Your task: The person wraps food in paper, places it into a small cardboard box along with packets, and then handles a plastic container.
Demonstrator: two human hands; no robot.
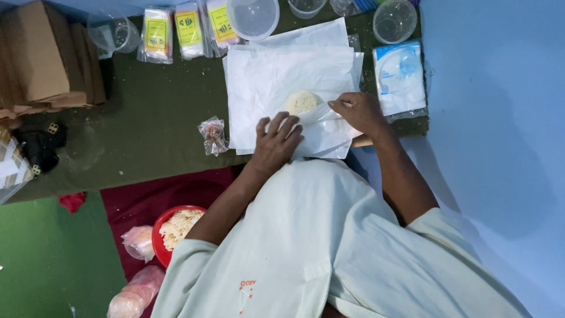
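Your left hand [276,141] lies flat, fingers spread, pressing the white paper sheets [282,82] w/ nothing gripped. Your right hand [359,112] pinches the paper edge just right of the pale food mound [302,101], which sits mid-sheet, betw. both hands, right hand nearer. Green mat [153,118] underneath; clear tubs at far edge.

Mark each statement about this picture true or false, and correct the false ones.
1. The left hand lies flat on the white paper. True.
2. The mound of rice sits in a red bowl. False: it sits on the paper; the red bowl holds other food by the person's left arm.
3. The right hand pinches the paper's edge beside the mound. True.
4. The small tied bag lies on the paper. False: it lies on the green mat, left of the paper.
5. The clear tubs stand beyond the paper. True.
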